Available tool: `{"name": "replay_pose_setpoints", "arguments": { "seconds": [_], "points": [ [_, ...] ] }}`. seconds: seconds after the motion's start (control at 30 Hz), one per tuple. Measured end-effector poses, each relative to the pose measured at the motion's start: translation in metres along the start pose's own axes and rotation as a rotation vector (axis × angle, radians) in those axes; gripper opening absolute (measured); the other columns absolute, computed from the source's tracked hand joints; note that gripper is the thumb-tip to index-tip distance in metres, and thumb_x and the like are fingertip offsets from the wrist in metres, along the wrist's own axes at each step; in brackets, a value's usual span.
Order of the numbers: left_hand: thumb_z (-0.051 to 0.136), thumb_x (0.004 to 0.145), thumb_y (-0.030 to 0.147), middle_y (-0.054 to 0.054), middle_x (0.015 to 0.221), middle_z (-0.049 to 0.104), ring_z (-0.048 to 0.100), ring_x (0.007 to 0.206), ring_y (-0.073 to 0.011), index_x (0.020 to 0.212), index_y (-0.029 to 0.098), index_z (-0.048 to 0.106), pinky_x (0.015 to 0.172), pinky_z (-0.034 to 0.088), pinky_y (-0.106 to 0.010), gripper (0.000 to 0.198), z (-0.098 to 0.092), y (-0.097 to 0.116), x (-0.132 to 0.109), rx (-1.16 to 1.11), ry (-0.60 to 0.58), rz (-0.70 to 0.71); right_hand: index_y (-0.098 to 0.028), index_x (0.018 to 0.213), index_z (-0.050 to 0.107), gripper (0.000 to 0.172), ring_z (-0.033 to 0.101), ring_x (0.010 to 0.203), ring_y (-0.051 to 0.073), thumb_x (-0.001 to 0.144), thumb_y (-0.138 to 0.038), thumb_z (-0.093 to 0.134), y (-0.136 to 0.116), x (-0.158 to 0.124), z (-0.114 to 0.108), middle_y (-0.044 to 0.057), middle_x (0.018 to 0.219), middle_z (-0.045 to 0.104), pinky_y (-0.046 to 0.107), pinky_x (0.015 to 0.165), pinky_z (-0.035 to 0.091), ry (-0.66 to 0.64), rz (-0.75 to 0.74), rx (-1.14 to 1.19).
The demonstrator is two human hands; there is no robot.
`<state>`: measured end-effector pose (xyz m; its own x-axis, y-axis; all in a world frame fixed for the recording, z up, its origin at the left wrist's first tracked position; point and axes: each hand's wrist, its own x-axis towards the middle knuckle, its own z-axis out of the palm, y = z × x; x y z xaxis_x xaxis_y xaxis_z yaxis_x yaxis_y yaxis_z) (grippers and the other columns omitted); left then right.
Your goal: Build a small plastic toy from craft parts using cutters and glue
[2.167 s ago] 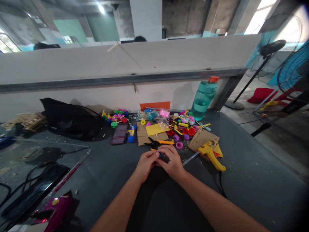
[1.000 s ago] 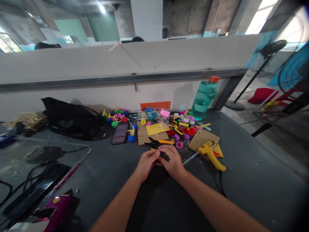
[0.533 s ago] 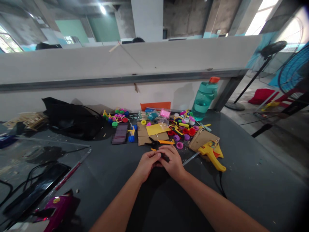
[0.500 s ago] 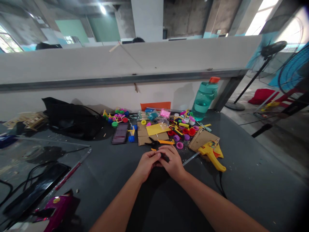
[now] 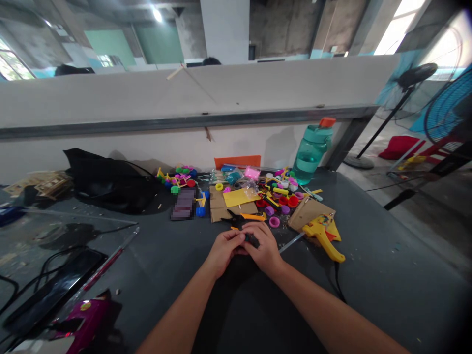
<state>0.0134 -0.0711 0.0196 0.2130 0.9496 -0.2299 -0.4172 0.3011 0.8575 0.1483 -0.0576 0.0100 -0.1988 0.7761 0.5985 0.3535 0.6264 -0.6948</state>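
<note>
I am keeping my hands together: the left hand (image 5: 223,252) and the right hand (image 5: 264,248) are pinching a small dark piece (image 5: 252,240) between them, in front of my body. I am judging this as a holding step, and the next move is calling for a steady, careful grip. At 12 o'clock, just beyond the hands, black-and-orange pliers (image 5: 254,217) are lying on a cardboard sheet (image 5: 217,209). At 3 o'clock, a yellow glue gun (image 5: 321,241) is resting on the dark surface (image 5: 372,290).
</note>
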Motion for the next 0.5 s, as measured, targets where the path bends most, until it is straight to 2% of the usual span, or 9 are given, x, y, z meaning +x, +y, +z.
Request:
{"name": "replay_pose_setpoints", "arguments": {
  "seconds": [0.13, 0.23, 0.37, 0.5],
  "points": [
    [0.069, 0.069, 0.027, -0.003, 0.064, 0.061, 0.056, 0.060, -0.0105, 0.072, 0.010, 0.066, 0.061, 0.045, -0.023, 0.017, -0.0008, -0.0002, -0.0002, -0.023, 0.008, 0.021, -0.024, 0.102, 0.060, 0.030, 0.055, 0.096, 0.020, 0.073, -0.016, 0.059, -0.0028, 0.0005, -0.0005, 0.006, 0.101, 0.061, 0.036, 0.084, 0.045, -0.054, -0.037, 0.000],
    [0.069, 0.069, 0.028, -0.003, 0.067, 0.062, 0.056, 0.061, -0.0116, 0.077, 0.011, 0.066, 0.061, 0.046, -0.026, 0.019, -0.0004, 0.0003, -0.0002, -0.024, 0.011, 0.016, -0.025, 0.100, 0.062, 0.025, 0.055, 0.095, 0.020, 0.077, -0.016, 0.056, -0.0020, 0.0007, -0.0007, 0.006, 0.101, 0.062, 0.037, 0.084, 0.046, -0.047, -0.041, 0.002],
    [0.070, 0.067, 0.030, -0.004, 0.069, 0.062, 0.056, 0.062, -0.0125, 0.078, 0.011, 0.066, 0.060, 0.047, -0.028, 0.022, 0.0001, 0.0003, -0.0004, 0.007, 0.013, 0.009, -0.024, 0.092, 0.063, 0.018, 0.056, 0.093, 0.021, 0.075, -0.018, 0.060, -0.0002, 0.0006, -0.0011, 0.006, 0.096, 0.062, 0.038, 0.082, 0.046, -0.008, -0.005, 0.006],
    [0.069, 0.069, 0.028, -0.002, 0.063, 0.060, 0.057, 0.061, -0.0116, 0.071, 0.011, 0.065, 0.062, 0.046, -0.026, 0.018, -0.0009, -0.0010, 0.0000, -0.015, 0.023, 0.031, -0.024, 0.103, 0.060, 0.030, 0.055, 0.097, 0.021, 0.074, -0.017, 0.060, -0.0025, 0.0009, -0.0019, 0.007, 0.102, 0.062, 0.037, 0.085, 0.045, -0.059, -0.018, 0.012]
  ]
}}
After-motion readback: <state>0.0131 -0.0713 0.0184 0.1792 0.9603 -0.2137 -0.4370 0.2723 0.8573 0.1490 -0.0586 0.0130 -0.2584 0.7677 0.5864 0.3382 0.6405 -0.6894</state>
